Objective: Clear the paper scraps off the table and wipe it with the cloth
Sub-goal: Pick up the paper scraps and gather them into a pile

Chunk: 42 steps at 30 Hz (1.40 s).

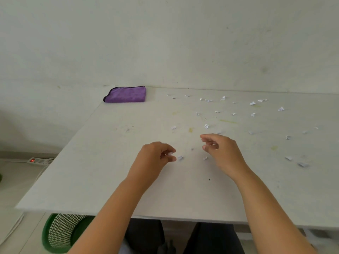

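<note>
The worktop (128, 171) is a pale grey-white, marked with faint yellowish smears (227, 121) and one small dark speck (209, 179). The paper scraps (252, 103) scattered over it are white, some with a slight bluish-lilac cast. The folded cloth (126, 94) is bright purple with a thin dark edging. The wall (165, 43) behind is an off-white with a faint greenish tint and a few dull marks. The basket (60, 233) under the worktop is green, its side a lattice of small openings. The power strip (37, 160) on the floor is white with a glowing red switch.
</note>
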Tool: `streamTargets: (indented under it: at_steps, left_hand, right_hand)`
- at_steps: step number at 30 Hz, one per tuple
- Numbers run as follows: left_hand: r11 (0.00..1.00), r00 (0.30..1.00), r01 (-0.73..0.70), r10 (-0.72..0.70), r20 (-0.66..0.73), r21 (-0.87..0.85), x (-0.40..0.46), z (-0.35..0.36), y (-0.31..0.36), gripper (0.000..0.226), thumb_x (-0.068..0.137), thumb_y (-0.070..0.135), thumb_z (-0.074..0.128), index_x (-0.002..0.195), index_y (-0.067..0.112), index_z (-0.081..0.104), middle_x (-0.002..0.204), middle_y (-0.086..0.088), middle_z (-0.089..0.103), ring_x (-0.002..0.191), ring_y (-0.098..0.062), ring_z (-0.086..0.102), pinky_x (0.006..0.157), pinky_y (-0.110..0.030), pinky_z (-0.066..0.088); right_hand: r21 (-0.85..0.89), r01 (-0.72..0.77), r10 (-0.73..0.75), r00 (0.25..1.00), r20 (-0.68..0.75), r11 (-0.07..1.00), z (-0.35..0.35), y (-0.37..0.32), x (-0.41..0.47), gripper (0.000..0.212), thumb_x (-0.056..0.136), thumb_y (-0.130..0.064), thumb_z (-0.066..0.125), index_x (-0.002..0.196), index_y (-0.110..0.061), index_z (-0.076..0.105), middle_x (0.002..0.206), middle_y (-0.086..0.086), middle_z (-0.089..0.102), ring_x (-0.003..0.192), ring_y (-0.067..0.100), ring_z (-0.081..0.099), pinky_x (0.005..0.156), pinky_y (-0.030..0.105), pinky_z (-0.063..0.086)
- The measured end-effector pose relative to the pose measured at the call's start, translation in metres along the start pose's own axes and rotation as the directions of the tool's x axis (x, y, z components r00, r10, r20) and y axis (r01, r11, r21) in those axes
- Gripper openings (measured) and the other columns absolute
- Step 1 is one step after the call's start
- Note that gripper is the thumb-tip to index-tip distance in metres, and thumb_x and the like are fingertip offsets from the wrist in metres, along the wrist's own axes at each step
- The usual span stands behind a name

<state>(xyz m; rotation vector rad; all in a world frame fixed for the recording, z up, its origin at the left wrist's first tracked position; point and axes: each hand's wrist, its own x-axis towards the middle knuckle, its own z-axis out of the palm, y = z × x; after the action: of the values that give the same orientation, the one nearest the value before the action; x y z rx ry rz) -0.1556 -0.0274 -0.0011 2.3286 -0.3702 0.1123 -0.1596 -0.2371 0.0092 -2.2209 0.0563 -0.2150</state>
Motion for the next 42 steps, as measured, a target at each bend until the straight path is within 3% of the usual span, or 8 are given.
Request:
streamTargets:
  at_steps: [5,10,17,20,25,30,37,42]
  left_hand:
    - [0.985,0.993,-0.075,0.06,0.1,0.153,0.011,0.013,0.01,0.028,0.088,0.02,0.063,0.116,0.02,0.067,0.102,0.0,0.064,0.091,-0.014,0.058,0.079,-0.02,0.041]
    - [0.947,0.974,-0.129,0.065,0.218,0.293,0.025,0.023,0.013,0.028,0.091,0.011,0.055,0.114,0.018,0.069,0.11,-0.003,0.062,0.101,-0.02,0.059,0.084,-0.022,0.041]
    - [0.963,0.989,-0.111,0.083,0.122,0.245,0.023,0.021,0.005,0.023,0.092,0.01,0.05,0.101,0.017,0.07,0.1,0.001,0.063,0.092,-0.016,0.059,0.079,-0.023,0.044]
    - [0.988,0.999,-0.035,0.032,0.022,0.148,0.023,0.006,0.0,0.02,0.092,0.01,0.054,0.097,0.017,0.071,0.097,0.005,0.065,0.09,-0.011,0.058,0.082,-0.022,0.045]
    - [0.998,0.995,0.05,-0.046,-0.091,0.044,0.037,-0.019,-0.015,0.015,0.087,0.013,0.063,0.087,0.024,0.074,0.083,0.011,0.065,0.071,0.001,0.052,0.065,-0.005,0.034]
    - [0.997,0.99,0.068,-0.07,-0.12,-0.021,0.051,-0.026,-0.02,0.014,0.086,0.01,0.064,0.087,0.018,0.075,0.076,0.011,0.064,0.064,0.012,0.053,0.061,0.0,0.035]
    - [0.985,0.996,0.084,-0.089,0.028,0.153,0.069,-0.017,-0.032,0.02,0.088,0.004,0.055,0.094,0.012,0.071,0.092,-0.003,0.07,0.085,-0.016,0.06,0.071,-0.02,0.042]
    - [0.975,0.997,0.058,-0.067,0.034,0.216,0.069,-0.01,-0.038,0.024,0.087,0.001,0.053,0.096,0.013,0.071,0.094,-0.001,0.07,0.085,-0.015,0.06,0.072,-0.021,0.041]
  right_hand:
    - [-0.142,0.069,-0.066,0.997,0.028,0.987,0.007,0.002,-0.013,0.035,0.089,-0.006,0.06,0.122,-0.017,0.061,0.113,-0.002,0.063,0.096,0.007,0.052,0.085,0.014,0.036]
    - [-0.231,0.102,-0.088,0.994,0.07,0.968,0.002,0.009,-0.016,0.034,0.087,-0.005,0.061,0.119,-0.017,0.064,0.114,-0.001,0.063,0.096,0.007,0.053,0.088,0.015,0.039]
    - [-0.413,0.141,-0.081,0.984,0.16,0.899,0.0,0.014,-0.005,0.028,0.09,-0.01,0.058,0.117,-0.014,0.066,0.113,0.003,0.061,0.113,0.018,0.047,0.079,0.014,0.028]
    - [-0.441,0.154,-0.088,0.982,0.166,0.884,0.005,0.016,-0.001,0.02,0.089,-0.003,0.056,0.098,-0.009,0.072,0.102,0.004,0.061,0.104,0.018,0.046,0.073,0.016,0.028]
    - [-0.436,0.151,-0.08,0.981,0.178,0.887,0.009,0.015,0.012,0.022,0.085,0.002,0.053,0.078,-0.013,0.068,0.089,0.0,0.057,0.092,0.015,0.044,0.068,0.019,0.028]
    - [-0.173,0.108,-0.102,0.994,0.044,0.979,0.013,-0.004,0.024,0.014,0.085,-0.002,0.059,0.081,-0.011,0.068,0.086,-0.004,0.06,0.071,0.0,0.05,0.063,0.005,0.038]
    - [-0.343,0.133,-0.058,0.974,0.219,0.93,0.024,-0.009,0.037,0.021,0.085,0.003,0.052,0.084,-0.01,0.069,0.088,-0.004,0.059,0.078,0.014,0.055,0.062,0.016,0.039]
    - [-0.388,0.188,-0.082,0.958,0.275,0.902,0.032,-0.006,0.038,0.016,0.085,0.0,0.055,0.086,-0.01,0.068,0.088,-0.003,0.057,0.081,0.013,0.055,0.07,0.02,0.041]
